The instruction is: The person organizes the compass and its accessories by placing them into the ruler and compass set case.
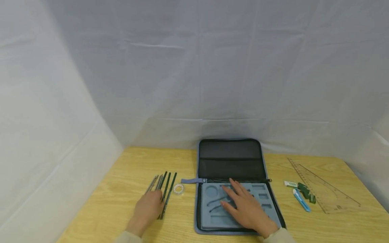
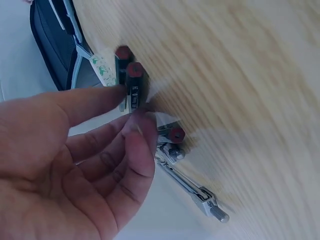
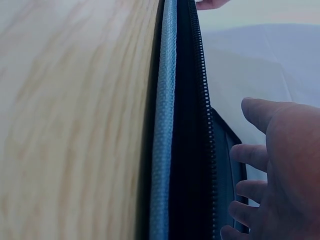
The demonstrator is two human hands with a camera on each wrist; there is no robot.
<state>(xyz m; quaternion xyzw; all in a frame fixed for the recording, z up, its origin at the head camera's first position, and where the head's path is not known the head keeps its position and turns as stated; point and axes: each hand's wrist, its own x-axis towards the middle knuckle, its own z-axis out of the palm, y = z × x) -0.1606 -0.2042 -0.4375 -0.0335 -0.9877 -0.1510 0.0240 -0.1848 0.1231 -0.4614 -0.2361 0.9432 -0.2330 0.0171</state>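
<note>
On the left of the table my left hand (image 1: pixel 147 207) bends over several dark green pencils (image 1: pixel 169 195). The left wrist view has its thumb and curled fingers pinching at a pencil (image 2: pixel 134 85) stamped with letters. A third pencil (image 2: pixel 176 134) and a silver compass (image 2: pixel 200 197) lie just past the fingers. My right hand (image 1: pixel 246 207) is spread over the blue-grey foam insert (image 1: pixel 212 219) of an unzipped case (image 1: pixel 231 148); its fingers are straight in the right wrist view too. Part of the insert's cut-outs is hidden under that hand.
A clear tape roll (image 1: pixel 178 189) lies between the pencils and the case strap (image 1: pixel 189 181). Right of the case are a white-and-green eraser (image 1: pixel 290 184), a blue utility knife (image 1: pixel 301 200), small dark green pieces (image 1: pixel 303 189) and a transparent set square (image 1: pixel 331 206). White sheeting (image 1: pixel 194 84) surrounds the table.
</note>
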